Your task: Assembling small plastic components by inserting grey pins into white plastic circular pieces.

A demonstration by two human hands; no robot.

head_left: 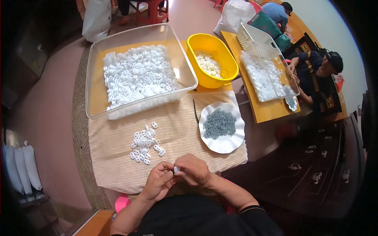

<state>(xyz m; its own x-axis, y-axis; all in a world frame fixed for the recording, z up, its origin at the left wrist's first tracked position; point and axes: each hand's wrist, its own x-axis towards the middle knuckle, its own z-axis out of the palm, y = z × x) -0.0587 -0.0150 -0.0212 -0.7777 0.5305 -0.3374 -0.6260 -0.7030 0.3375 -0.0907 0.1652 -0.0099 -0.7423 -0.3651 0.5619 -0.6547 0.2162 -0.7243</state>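
Close to my body, at the table's near edge, my left hand (158, 181) and my right hand (193, 169) meet with fingers pinched together. Between the fingertips shows a small white plastic piece (176, 169); its far side is hidden by my fingers. Just beyond my hands lies a loose pile of small white oval pieces with two holes (144, 142). To the right, a white wavy-edged plate (223, 146) carries a heap of small grey-blue parts (219, 123).
A large clear bin (141, 103) full of white pieces stands at the far left, beside a yellow tub (212, 80) with cream pieces. A thin black strip (195, 111) lies by the plate. At right, a person (315, 74) works at another table (271, 113).
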